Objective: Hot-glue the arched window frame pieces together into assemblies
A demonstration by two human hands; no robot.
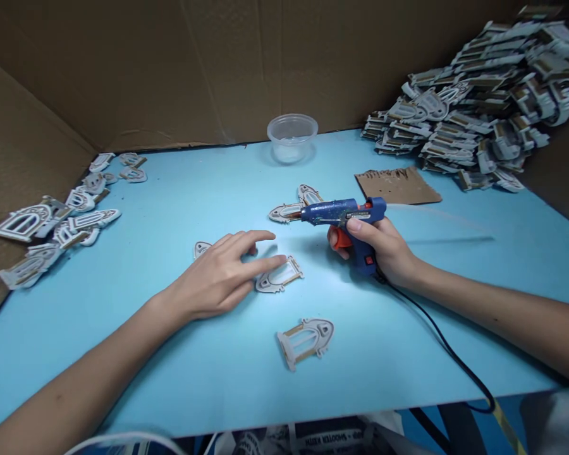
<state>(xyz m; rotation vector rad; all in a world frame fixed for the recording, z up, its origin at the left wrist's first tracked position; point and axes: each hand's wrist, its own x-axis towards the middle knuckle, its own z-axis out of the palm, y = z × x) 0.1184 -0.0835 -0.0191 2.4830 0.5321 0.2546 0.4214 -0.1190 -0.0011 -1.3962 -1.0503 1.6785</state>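
My right hand [384, 246] is wrapped round a blue hot glue gun [334, 213] with an orange trigger, its nozzle pointing left. Under the nozzle lie two small white arched window pieces [309, 194], close together. My left hand [230, 272] has its fingers spread, and the index fingertip rests at the edge of another arched window piece [281, 275]. Part of a further piece [201, 248] shows behind the left hand, mostly hidden by it. Nearer me, a single arched window piece [307, 341] lies flat on the blue table [208, 373].
A large heap of arched pieces [478, 101] fills the back right, with a cardboard scrap [398, 185] before it. A clear plastic tub [293, 139] stands by the cardboard wall [218, 69]. More pieces [66, 221] lie left. The gun's black cord [440, 335] runs off the front edge.
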